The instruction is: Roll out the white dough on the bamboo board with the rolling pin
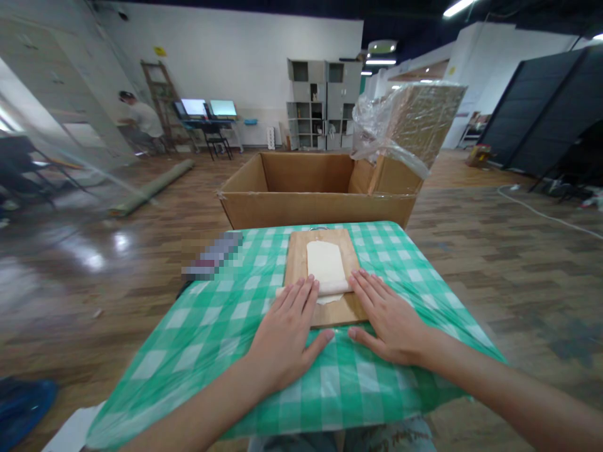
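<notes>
Brown wood floor [471, 251] runs all around a small worktop [226, 326] with a green and white checked cloth on it. Behind the worktop sits a big open cardboard box [311, 188], and at the box's right corner is a brown bundle wrapped in clear plastic [414, 119]. Far behind the box stand grey shelves [320, 103] by the white wall. Well off to the box's left, a person [139, 119] sits near two lit screens [207, 108].

On the worktop, just in front of the box, lies a wooden board [294, 263]. A flat pale sheet of dough [325, 260] lies on the board (its near end is rolled up into a little log). Nothing blocks the view of it.

Both hands lie flat and open, fingers straight, gripping nothing. The left hand [287, 333] rests on the board's near left part, fingertips touching the rolled end. The right hand [389, 320] rests at the board's near right corner, fingertips at the other end of the roll. The roll sits between the two hands.
</notes>
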The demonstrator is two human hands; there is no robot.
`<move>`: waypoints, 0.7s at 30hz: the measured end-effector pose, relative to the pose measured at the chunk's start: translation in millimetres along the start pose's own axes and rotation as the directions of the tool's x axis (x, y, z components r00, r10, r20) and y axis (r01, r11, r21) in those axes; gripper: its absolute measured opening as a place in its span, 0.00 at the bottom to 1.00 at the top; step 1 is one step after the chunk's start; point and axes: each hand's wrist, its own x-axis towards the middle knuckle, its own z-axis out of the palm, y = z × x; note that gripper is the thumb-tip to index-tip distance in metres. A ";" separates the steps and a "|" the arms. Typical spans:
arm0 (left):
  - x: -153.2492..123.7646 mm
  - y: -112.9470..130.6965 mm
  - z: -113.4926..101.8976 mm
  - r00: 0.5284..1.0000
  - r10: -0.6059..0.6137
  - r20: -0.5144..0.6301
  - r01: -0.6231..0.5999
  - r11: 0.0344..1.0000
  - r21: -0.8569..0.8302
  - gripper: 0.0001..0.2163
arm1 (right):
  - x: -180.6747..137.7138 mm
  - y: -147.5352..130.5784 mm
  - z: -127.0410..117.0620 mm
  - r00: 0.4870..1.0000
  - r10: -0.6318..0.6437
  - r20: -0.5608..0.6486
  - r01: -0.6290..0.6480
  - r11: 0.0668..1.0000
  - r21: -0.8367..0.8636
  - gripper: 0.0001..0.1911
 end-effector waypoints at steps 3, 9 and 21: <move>-2.9 2.0 -2.7 1.000 0.008 0.007 -0.008 1.000 0.007 0.38 | -4.2 -1.0 -3.0 1.000 -0.019 0.003 0.019 1.000 0.014 0.50; -16.1 10.2 -1.4 0.998 0.044 -0.038 -0.043 0.999 0.021 0.39 | -17.2 -7.4 -11.7 0.998 -0.034 0.045 0.029 0.995 0.093 0.51; 3.5 -5.1 1.9 0.999 0.047 0.008 -0.047 0.998 -0.029 0.42 | 5.9 2.6 -8.8 0.999 0.007 0.047 -0.014 0.988 0.156 0.47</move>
